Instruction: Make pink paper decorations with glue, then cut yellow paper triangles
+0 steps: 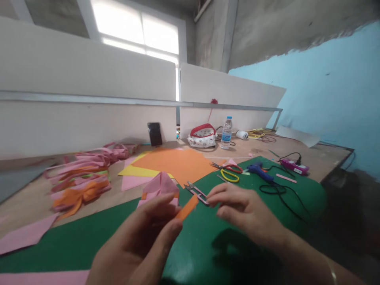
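Nearest, the left hand [139, 241] pinched a thin, stiff-looking orange strip [188, 208] between thumb and fingers, above a smooth green mat [192, 253]. The right hand [249, 217], fingers loosely parted, hung near pink-handled metal snips [197, 190]. Positioning the strip seemed the current step; the next move likely called for a second grip. Beyond, the brown desk [320, 156] met white panels [89, 71].

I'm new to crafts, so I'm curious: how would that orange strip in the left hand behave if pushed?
The orange strip would probably bend if pushed, as it looks thin. It may be slightly stiff, though: its free end juts out straight from the left hand. It is likely light, being so small and narrow.
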`<state>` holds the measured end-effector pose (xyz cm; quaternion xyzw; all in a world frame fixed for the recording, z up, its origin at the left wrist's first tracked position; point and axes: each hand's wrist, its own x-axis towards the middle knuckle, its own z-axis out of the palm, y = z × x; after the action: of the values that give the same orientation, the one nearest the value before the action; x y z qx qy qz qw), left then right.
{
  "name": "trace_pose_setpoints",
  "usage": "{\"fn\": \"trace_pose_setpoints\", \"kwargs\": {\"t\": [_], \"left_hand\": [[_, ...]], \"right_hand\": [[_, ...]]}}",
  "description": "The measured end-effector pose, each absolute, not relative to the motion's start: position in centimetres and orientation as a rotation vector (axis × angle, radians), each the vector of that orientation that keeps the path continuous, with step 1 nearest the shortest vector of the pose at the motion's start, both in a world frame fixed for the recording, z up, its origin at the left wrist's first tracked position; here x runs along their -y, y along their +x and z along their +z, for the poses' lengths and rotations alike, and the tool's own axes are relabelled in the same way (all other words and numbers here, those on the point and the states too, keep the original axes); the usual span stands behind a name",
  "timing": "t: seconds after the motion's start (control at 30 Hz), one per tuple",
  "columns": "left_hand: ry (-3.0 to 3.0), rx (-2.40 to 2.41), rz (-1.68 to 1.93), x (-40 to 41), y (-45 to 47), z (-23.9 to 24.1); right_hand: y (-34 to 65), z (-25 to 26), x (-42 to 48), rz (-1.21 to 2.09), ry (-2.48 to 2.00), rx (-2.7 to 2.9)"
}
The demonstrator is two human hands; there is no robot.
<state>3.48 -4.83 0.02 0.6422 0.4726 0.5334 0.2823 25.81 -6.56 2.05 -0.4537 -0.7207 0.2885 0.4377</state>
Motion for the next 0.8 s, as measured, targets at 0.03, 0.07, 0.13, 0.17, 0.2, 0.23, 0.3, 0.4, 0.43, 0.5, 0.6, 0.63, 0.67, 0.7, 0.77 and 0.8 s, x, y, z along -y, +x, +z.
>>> {"fn": "trace_pose_setpoints", "kwargs": {"t": [0.03, 0.07, 0.13, 0.17, 0.2, 0.23, 0.3, 0.4, 0.43, 0.5, 0.6, 0.63, 0.67, 0.7, 0.77, 0.8], "left_hand": [[1.726, -1.184, 1.372, 4.5, 4.0, 1.2], [1.746, -1.119, 1.357, 4.1, 4.5, 2.2], [1.802, -1.065, 1.373, 3.5, 5.4, 3.3], [1.834, -1.068, 1.386, 3.2, 5.8, 3.6], [1.860, -1.078, 1.398, 3.1, 6.2, 3.7], [1.880, -1.084, 1.406, 3.0, 6.6, 3.7], [1.890, -1.087, 1.432, 3.0, 7.5, 3.7], [1.849, -1.056, 1.499, 3.0, 8.6, 4.1], [1.837, -1.041, 1.516, 2.9, 8.6, 4.3], [1.816, -1.008, 1.550, 2.5, 8.0, 4.5], [2.238, -1.100, 1.466, 0.9, 5.2, 3.8], [2.526, -1.154, 1.345, 0.2, 4.1, 3.2], [2.761, -1.139, 1.197, -0.6, 3.0, 2.4], [2.909, -1.171, 1.007, -1.4, 2.0, 1.6], [2.961, -1.204, 0.888, -2.7, 0.7, 0.1], [2.973, -1.222, 0.839, -3.2, 0.5, -0.5]], "right_hand": [[23.9, 2.4, 6.7, 0.899, -1.023, 1.702], [22.4, 2.6, 6.5, 1.012, -0.953, 1.606], [20.3, 2.9, 5.8, 1.116, -0.886, 1.393], [19.8, 3.0, 5.4, 1.125, -0.876, 1.312], [19.4, 3.2, 5.0, 1.131, -0.869, 1.244], [19.2, 3.3, 4.6, 1.132, -0.863, 1.193], [18.8, 3.6, 4.0, 1.146, -0.841, 1.107], [18.5, 4.2, 3.3, 1.189, -0.773, 0.990], [18.6, 4.5, 2.9, 1.195, -0.748, 0.962], [19.5, 5.4, 2.0, 1.178, -0.714, 0.946], [22.2, 7.8, 0.3, 1.057, -0.706, 1.027], [23.2, 8.7, -0.2, 1.001, -0.708, 1.057], [24.2, 9.5, -0.7, 0.953, -0.723, 1.105], [25.0, 10.0, -1.1, 0.924, -0.754, 1.169], [25.9, 10.2, -1.9, 0.952, -0.836, 1.337], [26.0, 9.8, -2.2, 1.006, -0.876, 1.431]]}}
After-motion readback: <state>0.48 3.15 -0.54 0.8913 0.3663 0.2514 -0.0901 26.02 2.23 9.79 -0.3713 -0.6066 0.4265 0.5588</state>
